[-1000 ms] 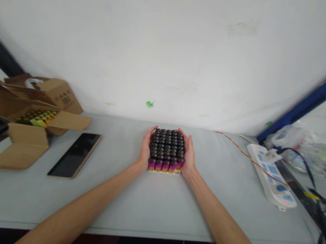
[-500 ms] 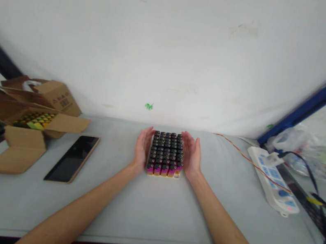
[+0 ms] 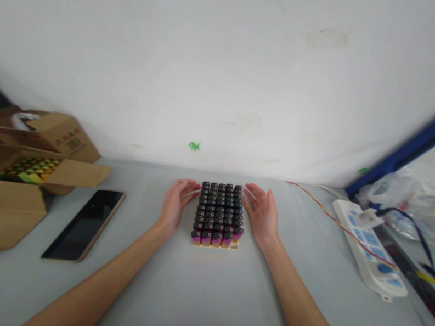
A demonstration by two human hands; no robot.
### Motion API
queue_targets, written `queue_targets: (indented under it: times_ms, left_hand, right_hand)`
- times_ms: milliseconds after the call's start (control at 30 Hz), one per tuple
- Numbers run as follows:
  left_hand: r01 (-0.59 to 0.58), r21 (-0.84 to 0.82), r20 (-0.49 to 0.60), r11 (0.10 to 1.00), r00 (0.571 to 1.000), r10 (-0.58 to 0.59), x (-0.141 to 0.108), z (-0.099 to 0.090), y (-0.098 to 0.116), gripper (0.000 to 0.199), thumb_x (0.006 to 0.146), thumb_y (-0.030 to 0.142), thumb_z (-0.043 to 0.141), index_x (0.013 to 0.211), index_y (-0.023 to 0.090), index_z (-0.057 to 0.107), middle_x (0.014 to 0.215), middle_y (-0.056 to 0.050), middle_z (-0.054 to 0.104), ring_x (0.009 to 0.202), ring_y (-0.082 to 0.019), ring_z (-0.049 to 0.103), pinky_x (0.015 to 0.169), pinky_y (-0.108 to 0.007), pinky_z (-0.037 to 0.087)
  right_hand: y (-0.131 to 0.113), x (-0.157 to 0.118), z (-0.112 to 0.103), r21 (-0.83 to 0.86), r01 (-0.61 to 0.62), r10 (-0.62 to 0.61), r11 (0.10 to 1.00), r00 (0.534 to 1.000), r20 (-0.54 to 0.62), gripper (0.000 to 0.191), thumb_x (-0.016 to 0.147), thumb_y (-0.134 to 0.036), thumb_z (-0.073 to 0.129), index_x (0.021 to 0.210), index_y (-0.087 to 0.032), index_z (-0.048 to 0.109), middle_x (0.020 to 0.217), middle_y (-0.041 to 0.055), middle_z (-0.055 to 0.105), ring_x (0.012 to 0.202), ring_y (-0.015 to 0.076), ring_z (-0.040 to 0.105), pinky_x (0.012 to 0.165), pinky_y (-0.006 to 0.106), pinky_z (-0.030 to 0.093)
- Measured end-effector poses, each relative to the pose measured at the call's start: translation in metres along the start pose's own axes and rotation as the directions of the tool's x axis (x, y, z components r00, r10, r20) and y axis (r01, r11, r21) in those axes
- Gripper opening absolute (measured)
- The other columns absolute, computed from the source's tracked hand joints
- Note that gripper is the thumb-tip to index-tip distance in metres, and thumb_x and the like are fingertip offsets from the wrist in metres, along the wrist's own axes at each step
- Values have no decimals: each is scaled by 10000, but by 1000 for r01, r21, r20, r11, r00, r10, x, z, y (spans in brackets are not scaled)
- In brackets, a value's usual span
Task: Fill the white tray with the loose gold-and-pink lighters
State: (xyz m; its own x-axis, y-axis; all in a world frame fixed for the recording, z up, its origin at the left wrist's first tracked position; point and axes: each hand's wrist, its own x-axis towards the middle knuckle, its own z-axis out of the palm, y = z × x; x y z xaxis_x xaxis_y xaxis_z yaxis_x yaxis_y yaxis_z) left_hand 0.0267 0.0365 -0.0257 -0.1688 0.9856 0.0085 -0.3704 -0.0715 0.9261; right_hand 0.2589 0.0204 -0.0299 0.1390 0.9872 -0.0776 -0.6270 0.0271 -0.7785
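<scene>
A block of upright lighters (image 3: 219,213) with black tops and purple-to-yellow bodies stands in tight rows on the table, in a pale tray (image 3: 234,246) whose front right corner slot holds no lighter. To its left is my left hand (image 3: 177,203), fingers loosely curved and apart, the tips close to the back left lighters. My right hand (image 3: 262,215) stands off the right side with its fingers spread, their tips near the back right corner. Neither hand grips anything.
On the left lie a tablet-like phone (image 3: 84,225) and an open cardboard box (image 3: 78,173) with yellow-and-dark lighters (image 3: 33,168) inside. At right sit a white power strip (image 3: 370,250), a red-yellow wire (image 3: 319,204), black cables and plastic bags (image 3: 395,195). A white wall (image 3: 232,76) rises behind.
Both hands have drawn outward from the sides of the lighter block, leaving gaps beside it. The whole view has shifted slightly; the block stays on the table.
</scene>
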Motion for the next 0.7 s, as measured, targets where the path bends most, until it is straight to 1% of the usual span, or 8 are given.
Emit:
queue_targets:
  times_ms: [133, 200, 267, 367, 433, 500, 600, 700]
  left_hand:
    - [-22, 40, 41, 999, 999, 21, -5, 2, 2, 270, 770, 430, 742, 926, 213, 714, 1026, -55, 730, 1116, -263, 664, 1040, -419, 501]
    - [-38, 75, 72, 996, 997, 32, -11, 2, 2, 323, 779, 422, 749, 1034, 226, 725, 1139, -65, 723, 1210, -272, 631, 1092, -417, 457]
    - [-51, 121, 110, 991, 993, 38, -17, 3, 2, 396, 813, 430, 742, 1168, 258, 709, 1272, -71, 697, 1293, -279, 594, 1133, -420, 422]
    - [-45, 142, 149, 989, 989, 24, -24, 4, 2, 463, 847, 459, 731, 1275, 293, 672, 1363, -70, 668, 1340, -297, 576, 1140, -439, 426]
    - [-21, 108, 155, 994, 988, 4, -27, 6, 2, 467, 848, 471, 725, 1270, 279, 668, 1359, -75, 672, 1350, -309, 569, 1146, -452, 427]
    - [-4, 83, 166, 997, 986, -10, -28, 7, 1, 469, 851, 478, 716, 1264, 260, 661, 1368, -81, 668, 1378, -313, 545, 1167, -453, 409]
    - [-6, 112, 173, 994, 985, -14, -28, 9, -2, 478, 870, 490, 708, 1285, 260, 648, 1400, -77, 650, 1411, -304, 514, 1198, -437, 379]
    - [-16, 187, 168, 982, 986, -16, -27, 8, -5, 471, 929, 550, 649, 1318, 283, 640, 1425, -62, 634, 1442, -282, 481, 1229, -417, 339]
  right_hand:
    - [1, -7, 4, -84, 20, -20, 996, 1000, 10, 474, 832, -687, 689, 1090, -297, 770, 1323, 31, 706, 1382, 287, 539, 1226, 477, 377]
    - [1, -13, 6, -149, 53, -51, 987, 998, 22, 507, 866, -692, 655, 1191, -311, 737, 1394, 34, 670, 1395, 281, 529, 1230, 494, 362]
    - [2, -20, 7, -235, 109, -95, 966, 993, 70, 523, 910, -681, 620, 1300, -339, 680, 1478, 26, 614, 1425, 266, 502, 1244, 502, 337]
    - [0, -30, 11, -376, 209, -140, 903, 969, 202, 554, 952, -652, 598, 1428, -368, 586, 1576, 12, 520, 1495, 250, 421, 1277, 497, 280]
    - [-2, -36, 13, -458, 266, -135, 848, 945, 298, 592, 969, -634, 590, 1493, -368, 530, 1615, 11, 471, 1531, 250, 365, 1298, 485, 237]
    - [-4, -41, 15, -529, 312, -118, 789, 922, 367, 615, 980, -615, 586, 1535, -368, 490, 1642, 10, 427, 1555, 250, 320, 1313, 470, 200]
    - [-5, -42, 15, -609, 355, -110, 710, 909, 402, 601, 981, -573, 609, 1538, -379, 493, 1660, 9, 383, 1581, 248, 257, 1323, 459, 172]
    - [-3, -40, 13, -631, 356, -114, 689, 914, 390, 552, 994, -531, 601, 1518, -377, 519, 1647, 13, 392, 1576, 241, 264, 1319, 455, 180]
